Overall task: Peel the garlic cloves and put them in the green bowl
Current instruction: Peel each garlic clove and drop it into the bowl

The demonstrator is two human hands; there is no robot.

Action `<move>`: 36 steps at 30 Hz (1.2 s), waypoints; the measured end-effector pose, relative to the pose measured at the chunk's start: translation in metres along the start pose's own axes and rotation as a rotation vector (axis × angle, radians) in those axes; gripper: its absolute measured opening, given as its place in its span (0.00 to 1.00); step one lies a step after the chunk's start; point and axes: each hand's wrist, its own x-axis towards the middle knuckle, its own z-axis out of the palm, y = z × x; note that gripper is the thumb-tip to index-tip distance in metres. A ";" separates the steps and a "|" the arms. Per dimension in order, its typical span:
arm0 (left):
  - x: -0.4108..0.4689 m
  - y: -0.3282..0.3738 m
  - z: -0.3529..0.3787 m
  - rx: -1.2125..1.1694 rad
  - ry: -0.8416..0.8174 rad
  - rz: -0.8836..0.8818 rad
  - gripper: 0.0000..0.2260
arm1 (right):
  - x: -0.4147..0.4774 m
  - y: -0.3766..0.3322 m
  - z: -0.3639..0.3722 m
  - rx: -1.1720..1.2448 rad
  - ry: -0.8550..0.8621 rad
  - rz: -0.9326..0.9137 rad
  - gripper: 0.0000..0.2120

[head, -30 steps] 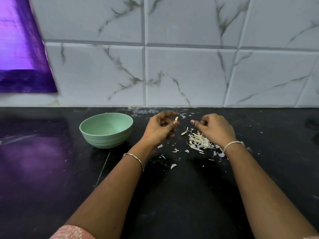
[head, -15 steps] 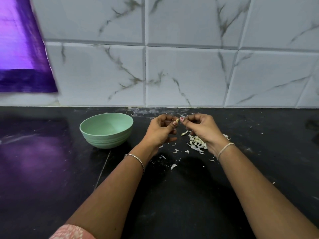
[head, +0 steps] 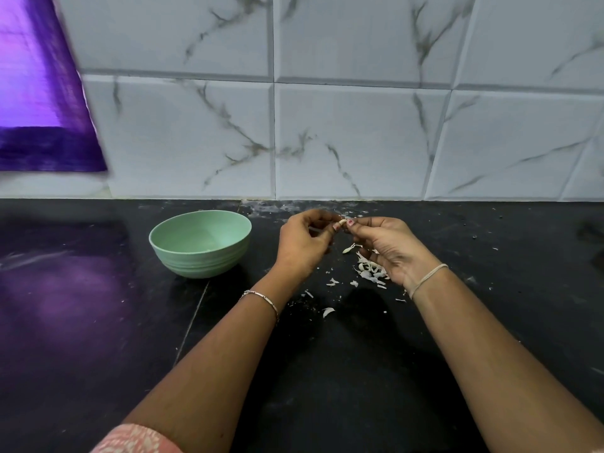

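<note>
Right hand: 1 second ago it was over the peel pile, apart from my left hand; now it has come up and across to meet it, fingertips touching.
Left hand: hardly shifted, raised above the counter, thumb and curled fingers pinching the garlic clove.
Right-hand grip: thumb and forefinger nip the clove's other end, the remaining fingers loosely curled below.
Meaning: I judge a strip of skin was just dropped and the next is being picked at, so this clove is only part peeled.
Clove position: in the air between both hands, right of the green bowl and apart from it.
Clove axis: only a pale tip shows; its long axis seems to run across from 1 hand to the other, roughly level, but I cannot be sure.
Bowl: upright on the counter; whether cloves lie inside is too small to tell.
</note>
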 end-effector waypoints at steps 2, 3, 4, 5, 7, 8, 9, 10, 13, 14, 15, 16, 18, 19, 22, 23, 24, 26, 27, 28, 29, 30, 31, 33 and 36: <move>0.000 -0.001 0.001 0.086 0.024 0.050 0.11 | -0.001 -0.001 0.000 -0.003 0.001 -0.002 0.03; 0.000 -0.001 0.001 0.115 0.039 0.062 0.10 | -0.002 -0.002 -0.001 0.006 -0.011 0.000 0.03; 0.000 -0.001 0.001 0.135 0.053 0.066 0.10 | -0.002 -0.003 -0.001 0.016 -0.029 0.004 0.03; 0.000 0.000 0.001 0.150 0.064 0.068 0.10 | -0.003 -0.003 -0.001 0.021 -0.042 0.006 0.03; -0.001 0.000 0.001 0.158 0.068 0.079 0.09 | -0.004 -0.003 -0.001 0.012 -0.043 -0.015 0.03; -0.002 0.000 0.002 0.158 0.061 0.086 0.08 | -0.004 -0.002 -0.001 0.004 -0.036 -0.029 0.03; -0.003 0.000 0.002 0.160 0.053 0.093 0.06 | -0.004 -0.002 -0.001 0.003 -0.029 -0.037 0.03; -0.003 0.000 0.002 0.164 0.049 0.094 0.05 | -0.004 -0.002 -0.002 0.004 -0.026 -0.039 0.03; -0.003 0.001 0.002 0.175 0.043 0.092 0.08 | -0.004 -0.002 -0.003 -0.008 -0.025 -0.035 0.05; -0.002 0.001 0.001 0.182 0.042 0.091 0.09 | -0.003 -0.002 -0.003 -0.018 -0.021 -0.035 0.06; -0.002 0.001 0.001 0.187 0.041 0.092 0.10 | -0.002 -0.001 -0.003 -0.028 -0.015 -0.035 0.06; -0.003 0.001 0.001 0.191 0.039 0.096 0.11 | -0.002 -0.001 -0.003 -0.038 -0.009 -0.038 0.06; -0.004 0.001 0.002 0.213 0.041 0.111 0.09 | -0.001 0.000 -0.002 -0.053 0.004 -0.050 0.06; -0.004 0.000 0.002 0.234 0.047 0.121 0.07 | 0.000 0.000 -0.001 -0.066 0.016 -0.065 0.06; -0.005 -0.003 0.003 0.308 0.048 0.160 0.04 | 0.001 0.000 0.001 -0.144 0.057 -0.147 0.06; -0.005 -0.004 0.003 0.329 0.041 0.172 0.05 | 0.001 0.001 0.002 -0.173 0.065 -0.178 0.06; -0.006 -0.005 0.003 0.346 0.036 0.181 0.06 | 0.001 0.002 0.002 -0.200 0.069 -0.204 0.05; -0.007 -0.005 0.003 0.365 0.034 0.198 0.07 | 0.002 0.003 0.003 -0.247 0.066 -0.232 0.03; -0.006 -0.006 0.003 0.370 0.032 0.202 0.07 | 0.002 0.003 0.003 -0.265 0.061 -0.240 0.03; -0.006 -0.007 0.003 0.373 0.026 0.200 0.06 | 0.002 0.004 0.003 -0.279 0.056 -0.245 0.03; -0.005 -0.007 0.003 0.380 0.020 0.197 0.06 | 0.002 0.004 0.003 -0.289 0.053 -0.248 0.04; -0.005 -0.007 0.003 0.392 0.015 0.198 0.06 | 0.002 0.004 0.003 -0.301 0.050 -0.250 0.05; -0.005 -0.007 0.003 0.409 0.013 0.204 0.06 | 0.002 0.004 0.003 -0.310 0.049 -0.251 0.05; -0.007 -0.005 0.004 0.451 0.014 0.226 0.06 | 0.003 0.005 0.003 -0.341 0.055 -0.253 0.05; -0.009 -0.004 0.005 0.508 0.016 0.255 0.06 | 0.005 0.007 0.004 -0.422 0.071 -0.265 0.05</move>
